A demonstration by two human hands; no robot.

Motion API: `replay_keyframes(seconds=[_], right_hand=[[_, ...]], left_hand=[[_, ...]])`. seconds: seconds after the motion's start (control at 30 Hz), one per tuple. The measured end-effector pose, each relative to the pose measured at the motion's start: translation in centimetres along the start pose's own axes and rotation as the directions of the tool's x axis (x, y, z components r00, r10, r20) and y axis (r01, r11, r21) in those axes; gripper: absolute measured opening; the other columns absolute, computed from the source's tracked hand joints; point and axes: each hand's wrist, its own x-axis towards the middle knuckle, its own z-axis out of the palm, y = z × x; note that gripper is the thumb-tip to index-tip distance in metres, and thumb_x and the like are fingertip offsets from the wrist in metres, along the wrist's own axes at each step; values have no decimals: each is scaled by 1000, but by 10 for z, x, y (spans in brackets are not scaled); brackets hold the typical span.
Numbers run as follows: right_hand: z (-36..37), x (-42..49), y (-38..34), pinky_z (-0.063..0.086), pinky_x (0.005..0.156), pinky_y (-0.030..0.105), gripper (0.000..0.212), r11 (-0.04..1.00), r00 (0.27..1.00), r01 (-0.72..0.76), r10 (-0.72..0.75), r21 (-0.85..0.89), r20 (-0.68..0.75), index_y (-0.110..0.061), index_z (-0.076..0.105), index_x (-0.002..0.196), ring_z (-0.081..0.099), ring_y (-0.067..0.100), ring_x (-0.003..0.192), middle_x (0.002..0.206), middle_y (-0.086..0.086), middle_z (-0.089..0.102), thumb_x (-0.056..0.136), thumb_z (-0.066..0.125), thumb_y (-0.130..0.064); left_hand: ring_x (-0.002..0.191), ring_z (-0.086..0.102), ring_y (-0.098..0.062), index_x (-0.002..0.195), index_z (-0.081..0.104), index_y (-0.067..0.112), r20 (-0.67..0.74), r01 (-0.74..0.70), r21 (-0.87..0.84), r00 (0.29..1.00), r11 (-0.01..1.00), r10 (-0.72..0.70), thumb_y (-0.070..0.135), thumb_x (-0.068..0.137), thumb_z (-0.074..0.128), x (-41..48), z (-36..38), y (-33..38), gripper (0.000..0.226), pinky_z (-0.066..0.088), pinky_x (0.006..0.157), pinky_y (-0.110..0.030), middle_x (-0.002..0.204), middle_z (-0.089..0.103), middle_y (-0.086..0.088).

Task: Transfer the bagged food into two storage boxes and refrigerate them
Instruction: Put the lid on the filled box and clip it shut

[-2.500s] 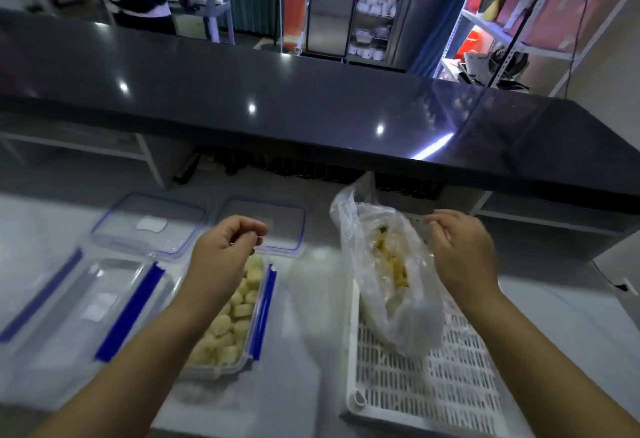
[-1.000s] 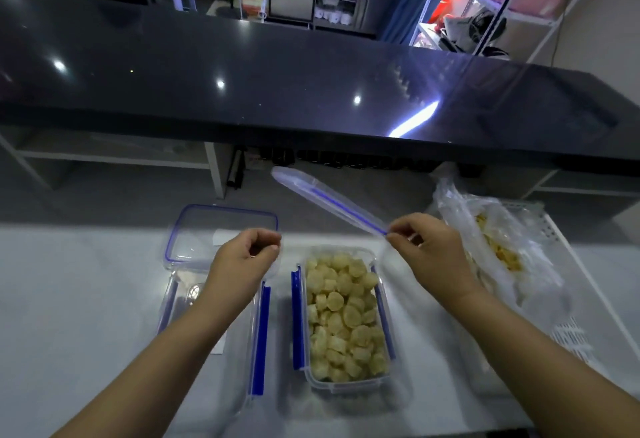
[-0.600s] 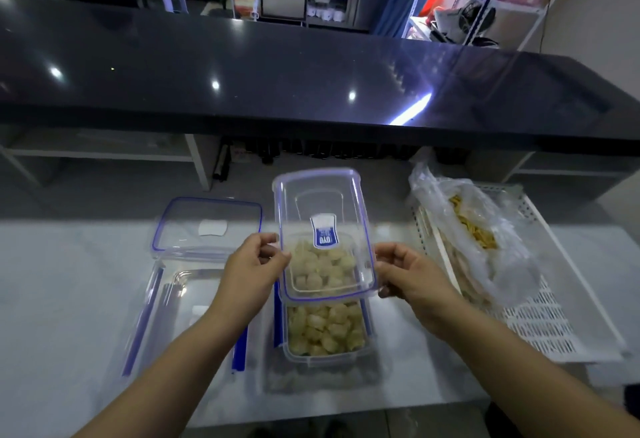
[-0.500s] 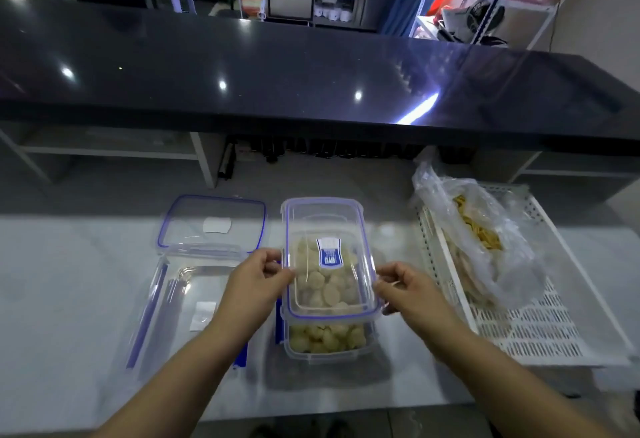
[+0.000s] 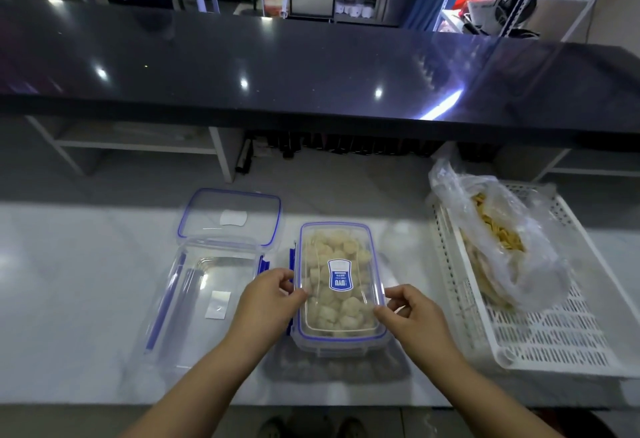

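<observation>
Your left hand [image 5: 268,294] pinched the lid [image 5: 341,278] at its 9 o'clock edge and your right hand [image 5: 410,313] pinched it near 4 o'clock, fingers curled on the rim, with the lid laid over the full box [image 5: 337,344] at the middle of the counter [image 5: 69,281]. None of the blue latches looked snapped down, so I judged the lid only rested there; had you lifted the box for the fridge like that, the lid could have slid off and spilled the pale chunks. Pressing one side first could also have tilted the lid and left the seal off its groove. At 9 o'clock of the full box the second box [image 5: 207,299] stood empty, its own lid [image 5: 228,216] lying at its 12 o'clock. At 3 o'clock the bag [image 5: 498,243] slumped open in the white tray [image 5: 554,333], yellow strips inside; a careless elbow might have tipped it.
</observation>
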Motion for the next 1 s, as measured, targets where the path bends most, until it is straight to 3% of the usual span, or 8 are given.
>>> replay_keyframes(seconds=[0.2, 0.27, 0.47, 0.63, 0.7, 0.8, 0.87, 1.0], right_hand=[[0, 6, 5, 53, 56, 30, 12, 998, 999, -39, 38, 53, 22, -20, 63, 83, 62, 14, 63, 73, 4, 65, 77, 73, -15], [0, 10, 4, 54, 53, 25, 14, 992, 994, -91, 85, 82, 68, -17, 61, 86, 66, 11, 67, 82, 2, 66, 78, 72, -16], [2, 34, -6, 52, 60, 22, 61, 967, 974, -205, 188, 148, 125, -17, 41, 133, 57, 17, 103, 126, 0, 50, 80, 68, -12], [5, 50, -16, 48, 54, 20, 67, 938, 940, -318, 294, 135, 172, -12, 28, 143, 60, 10, 84, 132, 7, 51, 89, 59, -36], [5, 52, -15, 49, 54, 22, 65, 930, 931, -342, 316, 132, 184, -11, 30, 141, 63, 13, 83, 123, 8, 56, 89, 59, -36], [4, 50, -13, 50, 52, 21, 53, 934, 949, -308, 287, 180, 134, -12, 44, 127, 66, 14, 81, 105, 0, 62, 84, 67, -33], [3, 47, -12, 51, 52, 21, 40, 949, 972, -233, 227, 212, 57, -20, 51, 112, 66, 12, 79, 94, -7, 62, 79, 73, -28], [0, 49, -15, 54, 55, 24, 27, 982, 998, -58, 61, 179, -14, -34, 58, 81, 68, 13, 73, 82, -8, 67, 78, 73, -12]], left_hand=[[71, 60, -5, 86, 57, 30, 31, 34, 55, 999, 998, -36, 35, 81, 67, 2, 2, -2, 12, 52, 64, -24, 80, 64, 10], [78, 60, -5, 93, 57, 27, 73, 45, 67, 996, 997, -50, 36, 82, 67, 6, 0, -1, 17, 49, 67, -22, 89, 64, 11], [96, 61, -19, 120, 50, 15, 230, 198, -73, 957, 978, -176, 30, 88, 58, 15, 0, 12, 35, 53, 86, -39, 113, 61, 0], [88, 61, -15, 128, 41, 13, 276, 297, -251, 934, 921, -226, 27, 89, 57, 16, 6, 19, 44, 55, 71, -32, 103, 56, 3], [83, 60, -10, 121, 43, 14, 223, 281, -263, 948, 923, -226, 28, 87, 62, 15, 8, 16, 41, 53, 64, -28, 102, 58, 4], [97, 61, -19, 124, 43, 8, 100, 219, -239, 975, 946, -200, 26, 77, 74, 18, 10, 11, 59, 54, 83, -38, 115, 58, -3], [94, 62, -16, 131, 42, 8, 66, 161, -207, 986, 965, -150, 23, 75, 76, 21, 10, 14, 67, 55, 80, -36, 115, 58, -4], [90, 62, -11, 124, 54, 14, 65, 60, -162, 997, 985, -50, 20, 75, 74, 26, 14, 20, 53, 56, 76, -29, 116, 57, -3]])
